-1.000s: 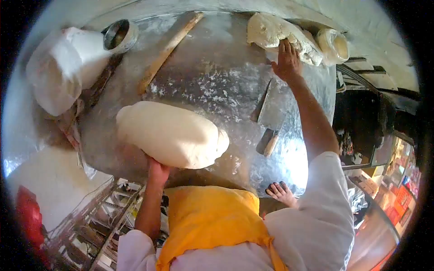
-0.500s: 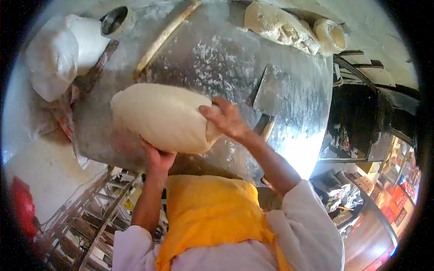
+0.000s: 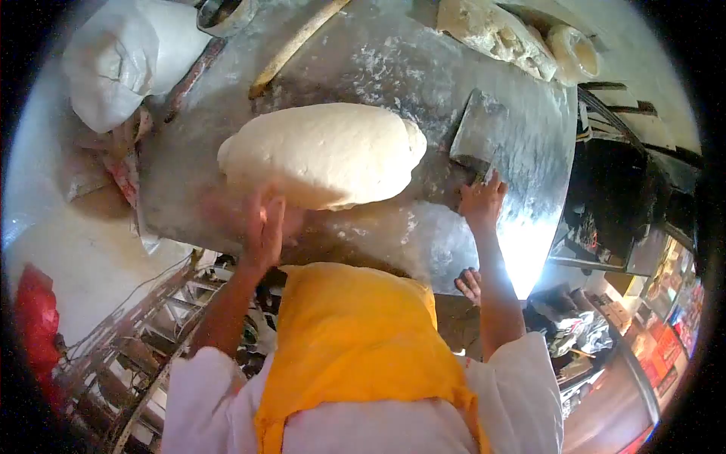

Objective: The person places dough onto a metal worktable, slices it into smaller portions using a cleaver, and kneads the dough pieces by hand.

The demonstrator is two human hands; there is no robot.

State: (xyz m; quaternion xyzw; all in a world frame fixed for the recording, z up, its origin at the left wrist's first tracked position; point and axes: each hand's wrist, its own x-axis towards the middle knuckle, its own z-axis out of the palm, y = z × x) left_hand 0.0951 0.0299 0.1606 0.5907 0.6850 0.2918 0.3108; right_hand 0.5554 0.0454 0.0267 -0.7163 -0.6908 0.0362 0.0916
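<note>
A large, smooth oval lump of dough [image 3: 325, 155] lies on the floured metal worktop [image 3: 363, 234]. Beside its lower left edge is my left hand [image 3: 263, 231], fingers stretched out and partly smeared by motion, holding nothing. My right hand [image 3: 482, 203] is at the right, its fingers closed over the handle of a dough scraper [image 3: 482, 127]. The scraper's wide metal blade lies flat on the worktop and points away from me; most of the handle is hidden under the hand.
A wooden rolling pin [image 3: 299, 47] lies beyond the dough. A white sack [image 3: 113, 72] and a metal container [image 3: 224, 15] are far left; a bag of dough or flour [image 3: 495, 36] and a tub [image 3: 573, 54] far right. Another person's fingers [image 3: 469, 285] show at the front edge.
Both hands have let go of the dough, which now rests on the worktop. My right hand has moved right to the scraper's handle; the left has drawn slightly away. The view has shifted.
</note>
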